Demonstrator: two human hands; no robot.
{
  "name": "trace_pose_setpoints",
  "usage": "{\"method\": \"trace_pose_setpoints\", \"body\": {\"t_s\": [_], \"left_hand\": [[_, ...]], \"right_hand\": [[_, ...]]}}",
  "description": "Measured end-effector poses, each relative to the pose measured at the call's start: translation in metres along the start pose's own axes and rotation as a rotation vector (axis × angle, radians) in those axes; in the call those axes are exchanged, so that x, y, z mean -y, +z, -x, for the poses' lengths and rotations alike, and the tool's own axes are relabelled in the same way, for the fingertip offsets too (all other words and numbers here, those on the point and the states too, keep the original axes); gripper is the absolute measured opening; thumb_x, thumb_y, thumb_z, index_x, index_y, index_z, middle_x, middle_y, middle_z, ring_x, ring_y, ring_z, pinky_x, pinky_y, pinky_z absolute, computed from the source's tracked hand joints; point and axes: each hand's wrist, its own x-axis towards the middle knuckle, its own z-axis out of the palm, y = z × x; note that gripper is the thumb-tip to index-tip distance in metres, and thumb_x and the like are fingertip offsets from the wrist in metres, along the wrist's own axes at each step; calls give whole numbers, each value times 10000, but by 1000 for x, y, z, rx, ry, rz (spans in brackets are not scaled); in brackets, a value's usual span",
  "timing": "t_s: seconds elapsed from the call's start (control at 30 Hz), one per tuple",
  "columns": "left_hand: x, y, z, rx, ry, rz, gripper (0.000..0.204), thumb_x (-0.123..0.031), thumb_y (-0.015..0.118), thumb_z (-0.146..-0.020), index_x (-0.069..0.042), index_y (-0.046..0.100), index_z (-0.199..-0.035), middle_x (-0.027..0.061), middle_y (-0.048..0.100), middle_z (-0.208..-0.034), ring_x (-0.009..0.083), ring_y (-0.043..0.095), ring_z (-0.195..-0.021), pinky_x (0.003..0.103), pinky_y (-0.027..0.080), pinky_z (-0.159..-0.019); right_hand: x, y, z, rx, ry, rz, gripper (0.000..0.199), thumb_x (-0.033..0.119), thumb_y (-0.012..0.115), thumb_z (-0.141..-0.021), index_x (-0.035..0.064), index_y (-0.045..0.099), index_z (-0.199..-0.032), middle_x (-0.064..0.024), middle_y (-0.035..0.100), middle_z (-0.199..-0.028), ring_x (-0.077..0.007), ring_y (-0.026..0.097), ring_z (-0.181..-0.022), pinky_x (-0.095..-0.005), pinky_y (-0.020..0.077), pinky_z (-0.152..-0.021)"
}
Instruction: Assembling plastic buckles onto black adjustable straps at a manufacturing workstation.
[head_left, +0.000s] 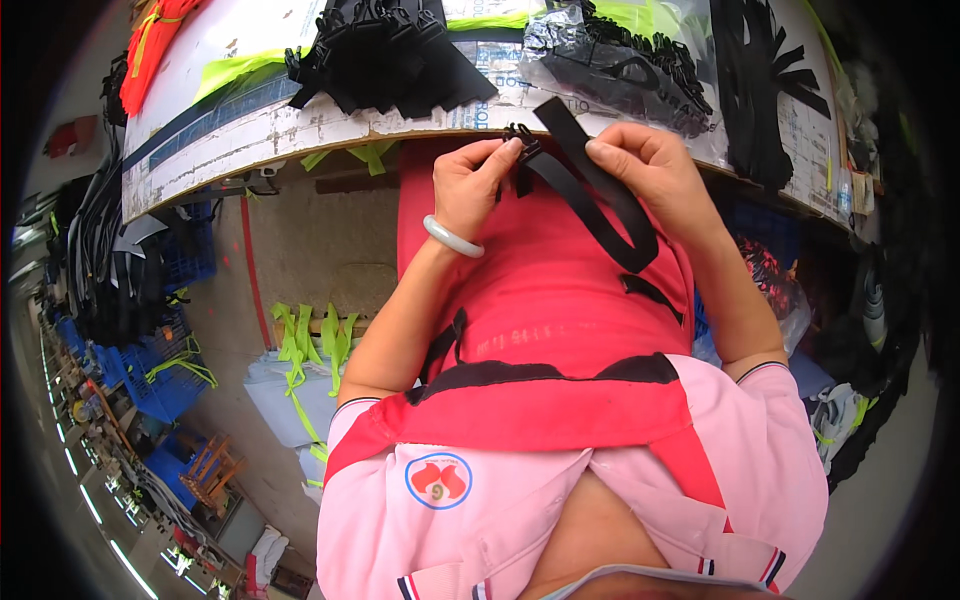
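We list one black strap [636, 245], looped above the red apron [540, 285], before the edge of the worktable [230, 150]. Black buckle [522, 146] on the strap: pinched by the left hand [466, 188]. Right hand [658, 178]: thumb and fingers gripping the strap near its loose end. On the worktable, we count a buckled black pile [385, 65], a clear plastic bag [640, 88] and a dark strap bundle [755, 110].

Left grip [468, 188] on a black buckle [524, 146], right grip [656, 178] on its looped strap [637, 246], above a red apron [510, 275]
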Motion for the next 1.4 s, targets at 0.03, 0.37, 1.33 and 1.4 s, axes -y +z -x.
{"method": "trace_pose_setpoints", "body": {"t_s": [0.03, 0.37, 1.33, 1.4], "left_hand": [[-2, 3, 0, 5, 30, 15, 169, -172, 672, -882, -11, 721, -895, -47, 564, -602, 5, 431, -483, 178, 298, -421], [7, 1, 7, -99, 273, -23, 112, -66, 680, -861, 41, 674, -896, -11, 614, -740, 40, 518, -659, 185, 397, -578], [3, -36, 15, 299, -278, 269, 180, -182, 663, -877, -31, 691, -972, -5, 601, -648, 43, 504, -535, 187, 367, -478], [-11, -59, 27, 398, -296, 194, 165, -170, 671, -865, -24, 704, -934, -13, 585, -628, 45, 499, -536, 191, 353, -479]], "right_hand": [[-24, 5, -1, 28, 107, -9, 199, 205, 608, -924, 22, 633, -852, 49, 580, -719, 5, 488, -635, -165, 377, -542], [-45, 30, -2, -25, 218, -186, 167, 210, 606, -915, 75, 580, -820, 60, 550, -653, 7, 473, -533, -152, 338, -459], [-61, 32, -50, 313, 241, -163, 211, 288, 575, -947, 81, 574, -903, 32, 546, -645, -25, 481, -480, -159, 360, -421], [-38, 36, -61, 197, 92, 106, 202, 250, 574, -944, 61, 595, -876, 33, 534, -634, -30, 466, -491, -177, 358, -434]]}}
